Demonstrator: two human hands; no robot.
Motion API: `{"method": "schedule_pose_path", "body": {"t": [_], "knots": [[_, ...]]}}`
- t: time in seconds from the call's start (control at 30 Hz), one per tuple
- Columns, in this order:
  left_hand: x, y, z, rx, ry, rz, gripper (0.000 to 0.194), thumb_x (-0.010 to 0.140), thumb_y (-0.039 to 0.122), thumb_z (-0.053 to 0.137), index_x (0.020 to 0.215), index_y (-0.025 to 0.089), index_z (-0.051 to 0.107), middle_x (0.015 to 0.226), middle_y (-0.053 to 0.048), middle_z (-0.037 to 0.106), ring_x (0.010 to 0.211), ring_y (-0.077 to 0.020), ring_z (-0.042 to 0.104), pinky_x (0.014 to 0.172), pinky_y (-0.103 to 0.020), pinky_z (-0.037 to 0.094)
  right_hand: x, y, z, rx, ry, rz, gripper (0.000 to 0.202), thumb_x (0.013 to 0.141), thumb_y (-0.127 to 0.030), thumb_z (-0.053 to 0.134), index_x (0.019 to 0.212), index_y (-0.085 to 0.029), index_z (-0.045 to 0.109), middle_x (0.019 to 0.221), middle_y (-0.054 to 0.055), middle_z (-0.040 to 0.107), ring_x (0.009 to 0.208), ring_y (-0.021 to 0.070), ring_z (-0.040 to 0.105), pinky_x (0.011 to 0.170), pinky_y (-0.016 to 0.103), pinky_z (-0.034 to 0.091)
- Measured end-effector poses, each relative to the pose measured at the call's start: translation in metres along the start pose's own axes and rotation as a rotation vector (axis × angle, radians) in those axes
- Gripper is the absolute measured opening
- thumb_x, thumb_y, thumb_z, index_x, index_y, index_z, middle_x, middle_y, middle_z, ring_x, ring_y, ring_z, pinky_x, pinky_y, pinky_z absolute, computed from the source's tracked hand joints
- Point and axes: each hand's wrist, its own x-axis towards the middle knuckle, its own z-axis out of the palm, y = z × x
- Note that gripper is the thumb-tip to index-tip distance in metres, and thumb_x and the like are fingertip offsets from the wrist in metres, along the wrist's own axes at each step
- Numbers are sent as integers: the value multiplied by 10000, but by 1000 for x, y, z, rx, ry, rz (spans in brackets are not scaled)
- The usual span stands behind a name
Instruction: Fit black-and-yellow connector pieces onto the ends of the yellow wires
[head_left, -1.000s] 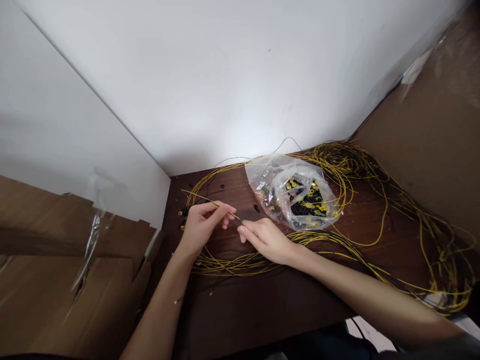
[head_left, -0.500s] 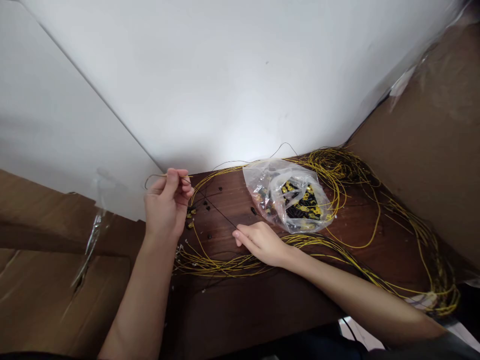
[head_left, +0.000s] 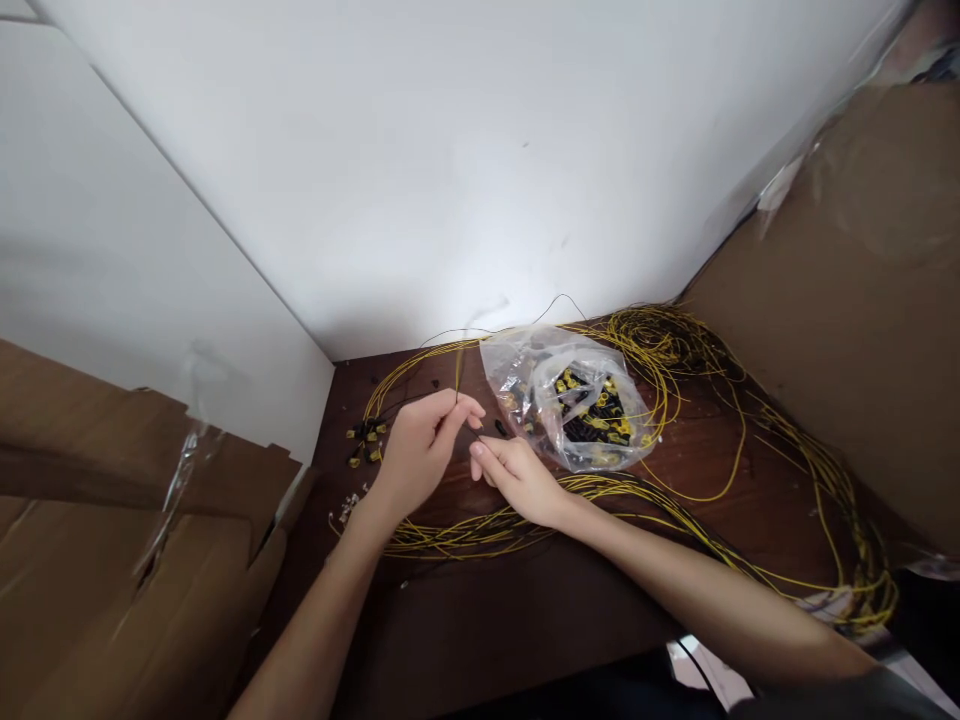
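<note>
My left hand [head_left: 424, 440] is closed in a pinch on a thin wire [head_left: 459, 372], whose blurred end sticks up above the fingers. Close by on the right, my right hand [head_left: 521, 480] pinches the dark part of the wire between thumb and forefinger. Only a short stretch shows between the two hands. Behind my right hand lies a clear plastic bag [head_left: 517, 350] holding many small black and yellow pieces [head_left: 600, 410]. A bundle of yellow and black wires [head_left: 465, 533] runs beneath both forearms, with small pale ends at its left.
Several small black and yellow pieces [head_left: 366, 432] lie loose on the brown tabletop [head_left: 450, 630]. A tangled wire coil [head_left: 660, 335] sits at the back right. White panels [head_left: 375, 180] rise behind; cardboard [head_left: 847, 300] stands at right and more cardboard [head_left: 172, 580] at left.
My left hand has moved right and slightly down, close to my right hand. The long taut span of wire between them has become short. My right hand has hardly moved.
</note>
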Motion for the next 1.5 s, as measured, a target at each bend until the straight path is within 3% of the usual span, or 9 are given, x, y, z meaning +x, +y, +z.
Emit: {"method": "schedule_pose_path", "body": {"t": [0.3, 0.47, 0.67, 0.77, 0.9, 1.07, 1.17, 1.33, 1.5], "knots": [[-16, -29, 7, 364, -134, 27, 356, 898, 291, 400, 583, 168, 510, 618, -7, 515, 605, -131, 468, 592, -250, 310, 1, 3, 1, 161, 42, 64, 455, 930, -468, 289, 681, -159, 510, 500, -52, 371, 464, 75, 360, 498, 202, 298], [-13, -31, 2, -200, 10, -172, 380, 870, 358, 462, 544, 163, 466, 512, 27, 406, 524, -107, 403, 545, -237, 332, 1, 1, 1, 72, 21, 35, 456, 938, -443, 287, 676, -158, 527, 514, -44, 387, 471, 77, 371, 504, 204, 297], [-8, -32, -17, -1119, 218, -308, 293, 745, 336, 660, 572, 168, 494, 825, -4, 611, 879, -166, 594, 832, -344, 471, 1, -1, 0, 30, 1, 17, 466, 941, -440, 285, 662, -159, 531, 525, -39, 407, 482, 77, 389, 530, 204, 311], [-8, -32, -26, -1317, 255, -325, 228, 768, 266, 649, 613, 174, 510, 679, 45, 565, 558, -48, 538, 617, -199, 485, 2, 0, 0, 84, 8, 46, 462, 932, -454, 302, 656, -158, 525, 509, -44, 392, 465, 74, 368, 504, 203, 295], [-11, -32, -25, -1060, 190, -306, 278, 813, 311, 591, 600, 152, 510, 521, 57, 437, 372, -24, 285, 384, -160, 276, 3, 3, 1, 241, 55, 105, 466, 911, -489, 334, 631, -157, 504, 474, -53, 358, 442, 73, 335, 468, 206, 266], [-13, -33, -6, -134, 105, -165, 259, 842, 334, 529, 736, 149, 676, 540, 3, 519, 527, -110, 457, 538, -224, 352, 4, 5, 1, 337, 63, 118, 479, 890, -524, 356, 623, -156, 506, 459, -59, 346, 433, 73, 309, 456, 213, 248], [-15, -31, 4, 40, -90, 2, 268, 850, 307, 505, 678, 166, 653, 710, -33, 618, 684, -146, 541, 673, -243, 389, 5, 6, 1, 358, 70, 120, 478, 884, -531, 363, 622, -158, 504, 464, -59, 346, 437, 73, 308, 458, 215, 246], [-17, -30, 5, -69, -169, -128, 324, 863, 314, 479, 593, 155, 561, 545, 19, 473, 552, -107, 428, 556, -224, 323, 6, 6, 1, 406, 82, 119, 464, 879, -526, 384, 623, -156, 500, 466, -61, 344, 435, 70, 301, 460, 216, 245], [-13, -30, -6, -837, 23, -316, 272, 823, 292, 573, 603, 144, 515, 526, 42, 371, 486, -66, 318, 445, -179, 269, 5, 6, 1, 377, 70, 120, 461, 897, -502, 365, 624, -155, 497, 452, -64, 332, 425, 67, 292, 454, 211, 232]]}}
